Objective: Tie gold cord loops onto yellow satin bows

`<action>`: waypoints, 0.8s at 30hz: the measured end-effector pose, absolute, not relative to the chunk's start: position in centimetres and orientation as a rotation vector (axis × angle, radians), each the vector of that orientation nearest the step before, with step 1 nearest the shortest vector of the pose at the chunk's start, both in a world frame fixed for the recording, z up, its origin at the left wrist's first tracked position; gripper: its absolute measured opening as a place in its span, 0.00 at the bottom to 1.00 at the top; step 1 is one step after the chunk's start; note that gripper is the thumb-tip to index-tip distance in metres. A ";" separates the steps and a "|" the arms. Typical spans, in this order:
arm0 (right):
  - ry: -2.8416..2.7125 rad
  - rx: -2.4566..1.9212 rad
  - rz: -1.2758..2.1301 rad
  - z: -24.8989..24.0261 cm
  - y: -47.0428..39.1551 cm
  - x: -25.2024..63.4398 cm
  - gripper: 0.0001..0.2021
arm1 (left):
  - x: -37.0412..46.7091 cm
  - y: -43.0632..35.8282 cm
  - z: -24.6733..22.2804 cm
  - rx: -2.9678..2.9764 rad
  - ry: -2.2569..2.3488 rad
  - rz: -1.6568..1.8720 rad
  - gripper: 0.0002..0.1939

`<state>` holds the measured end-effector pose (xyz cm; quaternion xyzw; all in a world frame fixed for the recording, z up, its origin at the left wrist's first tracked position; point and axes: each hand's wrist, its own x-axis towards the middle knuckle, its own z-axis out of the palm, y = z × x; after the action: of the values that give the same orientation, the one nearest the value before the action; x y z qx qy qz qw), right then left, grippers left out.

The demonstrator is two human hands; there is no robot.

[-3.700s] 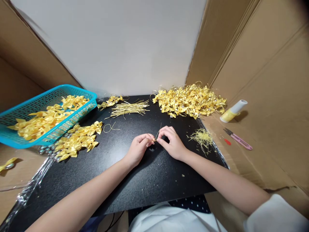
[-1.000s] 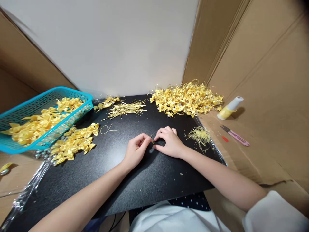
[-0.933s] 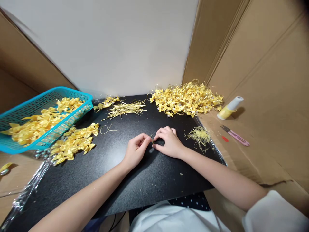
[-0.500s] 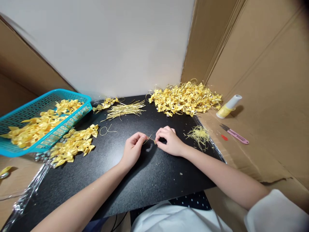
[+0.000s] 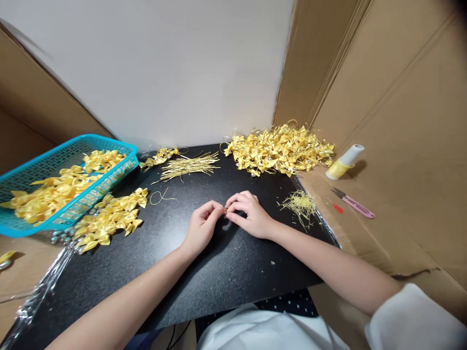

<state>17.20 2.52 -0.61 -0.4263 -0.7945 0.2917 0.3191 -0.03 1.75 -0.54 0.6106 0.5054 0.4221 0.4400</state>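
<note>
Over the middle of the black table (image 5: 175,287), my left hand (image 5: 204,224) and my right hand (image 5: 251,215) meet at their fingertips. Both pinch a thin gold cord (image 5: 225,211), mostly hidden by the fingers. Beyond my left hand lies a bundle of gold cord pieces (image 5: 189,165), and a single looped cord (image 5: 161,197) rests nearer on the left. A large heap of yellow ribbon bows (image 5: 280,149) with cords and beads is at the back right.
On the left stand a turquoise basket (image 5: 78,141) of yellow bows and a pile of bows (image 5: 111,218) with silver beads (image 5: 62,237). At the right are yellow thread scraps (image 5: 301,204), a thread spool (image 5: 345,163), pink-handled snips (image 5: 353,202) and a red piece (image 5: 338,208).
My right hand has moved left to my left hand, closing the gap between the fingertips. Less of the cord shows between them.
</note>
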 end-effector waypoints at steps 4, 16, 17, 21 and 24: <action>-1.938 -1.083 0.760 -0.2 2.8 18.2 0.07 | -0.2 1.8 -0.4 1.524 1.321 1.071 0.12; -2.013 -1.209 0.475 0.3 2.4 19.0 0.04 | -1.3 2.1 0.1 1.691 1.402 1.076 0.13; -2.032 -1.207 0.520 0.2 2.4 18.8 0.09 | -1.3 2.0 0.1 1.721 1.365 1.066 0.13; -2.162 -1.113 0.729 -0.4 2.3 17.5 0.11 | -1.3 1.9 0.0 1.832 1.219 1.044 0.14; -2.136 -1.048 0.814 -0.4 2.4 17.3 0.05 | -1.3 1.9 0.0 1.842 1.192 1.045 0.14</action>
<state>17.32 2.38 -0.37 -0.3965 -0.8080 0.3079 0.3084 -1.30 1.86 0.00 0.7105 0.4597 0.4032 0.3482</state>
